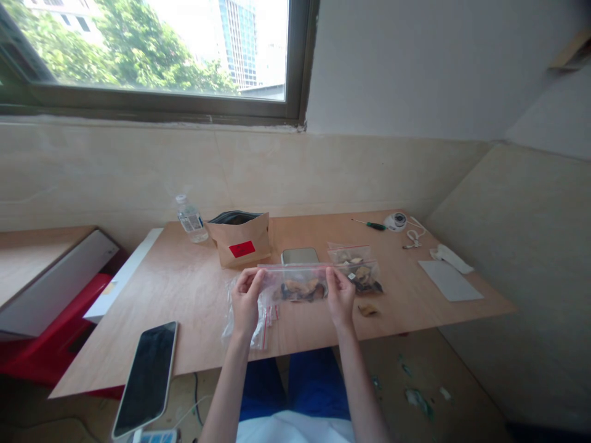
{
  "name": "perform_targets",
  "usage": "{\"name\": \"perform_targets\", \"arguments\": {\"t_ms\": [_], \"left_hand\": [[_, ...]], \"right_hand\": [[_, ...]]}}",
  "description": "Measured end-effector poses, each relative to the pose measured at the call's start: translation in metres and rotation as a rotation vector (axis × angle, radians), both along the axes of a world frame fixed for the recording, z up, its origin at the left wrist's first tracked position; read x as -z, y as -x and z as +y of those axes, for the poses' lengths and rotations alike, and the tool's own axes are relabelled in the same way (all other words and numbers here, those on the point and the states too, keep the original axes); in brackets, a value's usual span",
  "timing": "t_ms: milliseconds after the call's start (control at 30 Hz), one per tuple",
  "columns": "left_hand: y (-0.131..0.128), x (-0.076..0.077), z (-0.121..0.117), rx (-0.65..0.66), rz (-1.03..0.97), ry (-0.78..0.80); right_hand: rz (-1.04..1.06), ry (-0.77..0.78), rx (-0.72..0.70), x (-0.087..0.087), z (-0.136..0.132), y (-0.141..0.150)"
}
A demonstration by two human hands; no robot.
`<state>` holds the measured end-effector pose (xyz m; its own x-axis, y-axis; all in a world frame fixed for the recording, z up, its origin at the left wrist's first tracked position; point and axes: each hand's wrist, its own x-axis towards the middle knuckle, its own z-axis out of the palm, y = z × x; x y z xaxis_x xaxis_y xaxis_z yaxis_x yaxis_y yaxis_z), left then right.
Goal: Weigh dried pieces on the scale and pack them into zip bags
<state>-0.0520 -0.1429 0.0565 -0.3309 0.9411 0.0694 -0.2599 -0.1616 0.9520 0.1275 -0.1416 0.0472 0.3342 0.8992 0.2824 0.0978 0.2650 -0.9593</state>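
Note:
Both hands hold up a clear zip bag (298, 284) with dark dried pieces inside, just above the wooden table (184, 295). My left hand (245, 300) pinches its left top corner. My right hand (340, 295) pinches the right top corner. Under the left hand lies a pile of empty zip bags (258, 326). Two filled zip bags (357, 266) lie just right of my right hand. A loose dried piece (368, 311) sits on the table near it. An open brown paper pouch (240, 239) with a red label stands behind the held bag.
A small scale (300, 255) sits behind the held bag. A water bottle (190, 218) stands at the back left, a phone (148, 376) at the front left edge. A green screwdriver (369, 224), a round white device (396, 220), a cable and a grey sheet (450, 280) lie at the right.

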Motion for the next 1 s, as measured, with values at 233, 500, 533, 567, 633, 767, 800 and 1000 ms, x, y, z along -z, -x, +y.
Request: {"name": "perform_targets", "arguments": {"t_ms": [233, 500, 533, 567, 633, 767, 800, 1000], "left_hand": [[0.000, 0.004, 0.002, -0.033, -0.173, -0.024], [0.002, 0.006, 0.002, -0.024, -0.131, -0.024], [0.003, 0.007, 0.002, -0.036, -0.094, -0.033], [0.005, 0.008, 0.002, -0.051, -0.050, -0.042], [0.007, 0.008, 0.001, -0.071, 0.044, -0.058], [0.009, 0.006, -0.002, -0.091, 0.174, -0.070], [0.009, 0.006, -0.002, -0.095, 0.191, -0.064], [0.006, 0.005, -0.002, -0.122, 0.218, -0.035]], "right_hand": [[0.068, 0.012, -0.012, 0.005, 0.002, -0.003], [0.121, 0.006, 0.009, 0.006, 0.004, -0.010], [0.122, 0.011, 0.006, 0.006, 0.003, -0.010], [0.123, 0.013, 0.007, 0.006, 0.003, -0.011], [0.122, 0.007, 0.013, 0.006, 0.003, -0.012], [0.104, -0.016, 0.020, 0.005, 0.002, -0.011], [0.097, -0.022, 0.028, 0.005, 0.002, -0.011], [0.099, -0.056, 0.078, 0.004, 0.003, -0.010]]}}
